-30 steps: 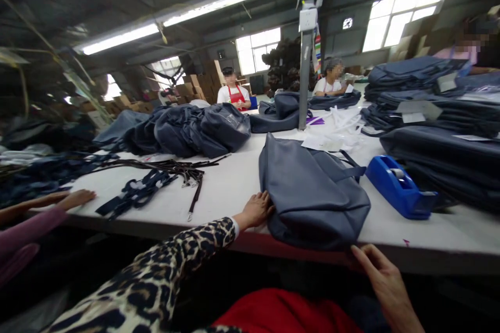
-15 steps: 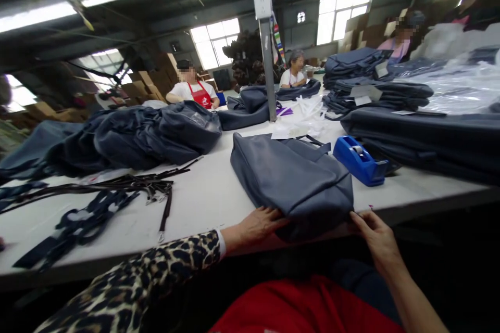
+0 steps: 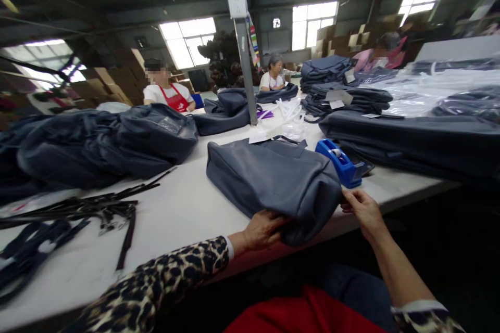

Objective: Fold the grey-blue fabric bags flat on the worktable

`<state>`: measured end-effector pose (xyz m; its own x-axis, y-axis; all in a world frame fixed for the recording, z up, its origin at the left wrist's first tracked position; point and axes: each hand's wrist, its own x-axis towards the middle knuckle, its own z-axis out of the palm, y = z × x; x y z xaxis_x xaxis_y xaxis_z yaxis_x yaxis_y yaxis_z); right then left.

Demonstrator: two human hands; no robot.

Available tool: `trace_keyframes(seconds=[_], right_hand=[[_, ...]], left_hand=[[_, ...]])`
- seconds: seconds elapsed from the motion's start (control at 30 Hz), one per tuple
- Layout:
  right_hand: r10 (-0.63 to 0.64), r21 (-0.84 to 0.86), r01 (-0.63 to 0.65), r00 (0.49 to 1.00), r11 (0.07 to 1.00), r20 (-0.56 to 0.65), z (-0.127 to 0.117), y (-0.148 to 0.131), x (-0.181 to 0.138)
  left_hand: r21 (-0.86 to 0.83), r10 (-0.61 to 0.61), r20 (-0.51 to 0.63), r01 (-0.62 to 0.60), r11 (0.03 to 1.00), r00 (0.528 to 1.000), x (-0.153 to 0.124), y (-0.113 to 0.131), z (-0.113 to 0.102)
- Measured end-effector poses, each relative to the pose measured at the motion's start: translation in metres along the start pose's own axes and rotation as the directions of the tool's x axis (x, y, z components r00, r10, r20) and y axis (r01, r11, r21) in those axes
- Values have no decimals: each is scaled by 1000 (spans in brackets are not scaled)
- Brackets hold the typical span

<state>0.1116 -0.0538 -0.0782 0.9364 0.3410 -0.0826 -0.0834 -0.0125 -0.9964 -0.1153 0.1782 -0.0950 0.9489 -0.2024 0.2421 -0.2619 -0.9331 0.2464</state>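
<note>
A grey-blue fabric bag (image 3: pixel 273 179) lies flat on the white table (image 3: pixel 183 208), its near end hanging over the front edge. My left hand (image 3: pixel 263 229), in a leopard-print sleeve, curls around the bag's near left corner. At the bag's near right corner, my right hand (image 3: pixel 361 210) pinches the fabric with its fingertips. Both hands are closed on the bag.
A blue tape dispenser (image 3: pixel 341 162) stands just right of the bag. Black straps (image 3: pixel 89 210) lie at the left. Heaps of dark bags (image 3: pixel 101 143) and stacked bags (image 3: pixel 410 138) fill the table's sides. A metal pole (image 3: pixel 246 57) rises behind. Other people sit at the far side.
The view has swung to the right. My right hand rose from the table's edge to the bag's right corner, and both hands have closed on the near end.
</note>
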Motion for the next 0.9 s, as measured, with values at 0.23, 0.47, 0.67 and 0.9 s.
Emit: trace_keyframes(seconds=[0.23, 0.47, 0.67, 0.9], right_hand=[[54, -14, -55, 993, 998, -102, 7, 12, 27], [45, -30, -48, 992, 998, -114, 8, 18, 28], [-12, -107, 2, 995, 994, -94, 9, 17, 26], [-60, -247, 40, 995, 968, -75, 15, 21, 31]], left_hand=[[123, 32, -38, -27, 992, 999, 17, 5, 18], [255, 180, -304, -102, 962, 936, 43, 10, -43], [374, 183, 73, -197, 907, 980, 46, -1, -49], [382, 200, 55, -206, 901, 978, 1, -3, 0]])
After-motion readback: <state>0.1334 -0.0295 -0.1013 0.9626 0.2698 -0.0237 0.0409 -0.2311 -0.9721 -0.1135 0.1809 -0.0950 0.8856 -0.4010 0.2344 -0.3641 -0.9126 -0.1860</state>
